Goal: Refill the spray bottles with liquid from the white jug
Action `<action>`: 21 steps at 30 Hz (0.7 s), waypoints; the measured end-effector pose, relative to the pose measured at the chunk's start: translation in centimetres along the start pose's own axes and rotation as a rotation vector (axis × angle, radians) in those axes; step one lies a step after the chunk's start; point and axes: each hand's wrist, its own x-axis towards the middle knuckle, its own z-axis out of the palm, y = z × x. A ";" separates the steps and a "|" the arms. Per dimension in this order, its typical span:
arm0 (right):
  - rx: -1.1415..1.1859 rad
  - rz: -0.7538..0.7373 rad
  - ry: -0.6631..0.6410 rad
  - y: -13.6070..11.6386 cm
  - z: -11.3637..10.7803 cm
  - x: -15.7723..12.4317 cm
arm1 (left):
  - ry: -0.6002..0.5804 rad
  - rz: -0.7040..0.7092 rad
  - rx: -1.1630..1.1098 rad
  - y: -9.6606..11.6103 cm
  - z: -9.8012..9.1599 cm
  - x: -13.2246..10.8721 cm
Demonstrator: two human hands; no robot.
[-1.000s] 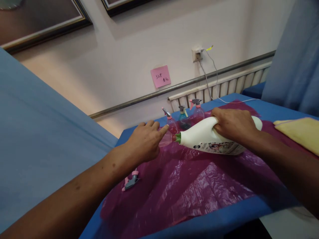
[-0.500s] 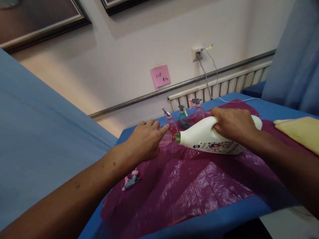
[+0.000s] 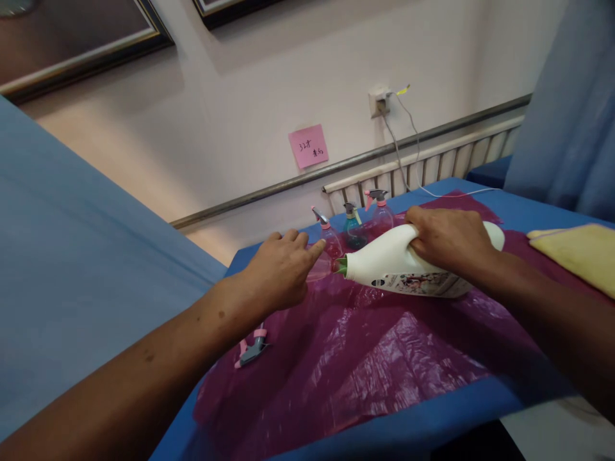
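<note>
My right hand [image 3: 449,240] grips the handle of a large white jug [image 3: 398,269] that is tipped on its side, its green spout pointing left. The spout meets the mouth of a clear pink bottle [image 3: 321,267], which my left hand [image 3: 281,272] holds with fingers wrapped round it; most of that bottle is hidden behind the hand. Both rest over a crinkled magenta plastic sheet [image 3: 365,365] spread on a blue table [image 3: 432,426].
Three spray bottles [image 3: 353,224] stand behind the jug near the table's far edge. A loose grey-and-pink spray head [image 3: 252,349] lies at the sheet's left edge. A yellow cloth [image 3: 576,253] lies at right. A radiator, pink note and wall socket are behind.
</note>
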 end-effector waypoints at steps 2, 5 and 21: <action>0.008 -0.001 -0.005 0.0 0.0 0.0 | -0.011 0.001 0.011 0.0 -0.2 0.1; 0.020 0.004 -0.013 0.1 0.1 0.1 | -0.013 0.003 0.024 0.1 -0.3 0.1; 0.008 0.001 0.007 0.1 0.2 0.1 | 0.038 0.035 0.068 0.1 -0.5 0.6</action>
